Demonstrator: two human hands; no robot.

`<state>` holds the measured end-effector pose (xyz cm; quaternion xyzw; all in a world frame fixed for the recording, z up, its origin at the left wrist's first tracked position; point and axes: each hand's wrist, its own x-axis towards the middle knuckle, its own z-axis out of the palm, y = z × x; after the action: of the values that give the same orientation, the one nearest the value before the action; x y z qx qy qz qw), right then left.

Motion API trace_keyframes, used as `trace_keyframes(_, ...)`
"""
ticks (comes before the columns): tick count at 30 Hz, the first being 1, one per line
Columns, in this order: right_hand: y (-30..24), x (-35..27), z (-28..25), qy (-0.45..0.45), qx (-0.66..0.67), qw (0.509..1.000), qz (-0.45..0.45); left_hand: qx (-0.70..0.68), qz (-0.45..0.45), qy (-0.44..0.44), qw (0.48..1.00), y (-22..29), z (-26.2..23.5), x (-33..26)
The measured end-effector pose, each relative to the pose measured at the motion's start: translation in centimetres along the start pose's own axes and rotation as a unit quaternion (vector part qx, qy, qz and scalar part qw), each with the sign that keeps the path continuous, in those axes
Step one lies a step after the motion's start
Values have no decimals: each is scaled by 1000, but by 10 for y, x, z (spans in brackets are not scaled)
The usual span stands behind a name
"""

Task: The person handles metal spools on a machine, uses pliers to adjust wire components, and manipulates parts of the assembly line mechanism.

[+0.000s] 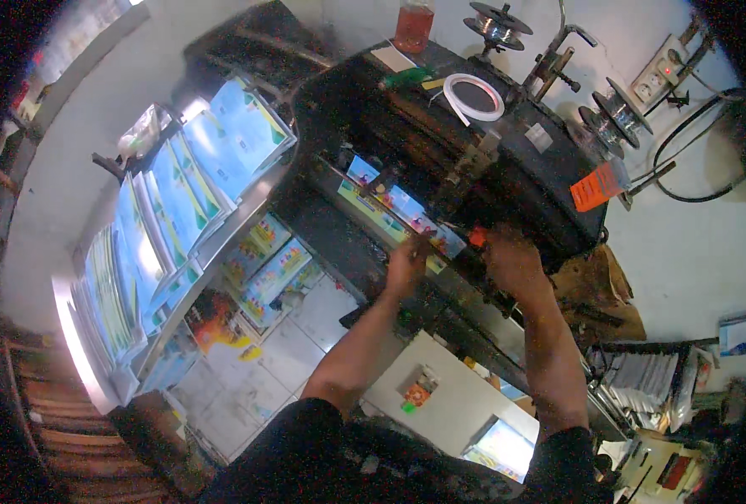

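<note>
Machine: big black stitching-type machine [474,168], centre; landmark.
L hand: left hand [406,267] at machine's front edge, fingers pinched on colourful printed sheets [398,206] lying in the machine's slot.
R hand: right hand [511,262] just right of it, curled against machine front by a small red part [477,237]; grip unclear, can't tell.
Top of machine: white tape roll [474,97], orange tag [595,186].
Left of machine: stacked blue printed sheets [179,202].

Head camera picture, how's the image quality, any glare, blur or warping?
Head view: strong fisheye bending, with black corners; glare washes out the glossy blue printed sheets at left; the image is grainy and soft, so both the left hand and right hand at the dark machine lack finger detail.
</note>
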<state>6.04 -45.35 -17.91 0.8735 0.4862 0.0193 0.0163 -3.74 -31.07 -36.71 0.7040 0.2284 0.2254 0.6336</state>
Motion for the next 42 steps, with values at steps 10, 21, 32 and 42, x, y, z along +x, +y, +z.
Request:
trace_keyframes(10, -11, 38, -30, -165, 59, 984, 4, -55, -67, -16, 996, 4, -9, -23)
trace_keyframes(21, 7, 67, -1, -159, 127, 978, -49, -98, 22, 12, 995, 4, -15, -25)
trace_keyframes(32, -9, 68, 18, -146, 73, 985, 49, 52, 24, 45, 997, 6, -20, -19)
trace_keyframes(42, -15, 54, 37, -118, 65, 984, 120, 149, 9, 103, 983, 10, -50, -32)
